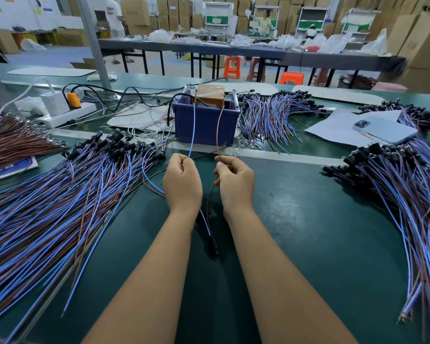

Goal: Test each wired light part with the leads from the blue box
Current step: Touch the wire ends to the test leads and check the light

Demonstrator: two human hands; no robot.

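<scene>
We note a dark green bench mat (296,219) carrying the blue box (205,125) at centre back. Heaps of blue-and-brown wired light parts lie left (60,194), right (402,194) and behind the box (271,112). A white power strip (65,115), white paper sheets (338,127) and a phone (385,131) on them also rest there.

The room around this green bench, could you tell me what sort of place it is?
Probably a small factory assembly floor: heaps of wired light parts on the green bench, stacked cardboard cartons behind, long work tables.
</scene>
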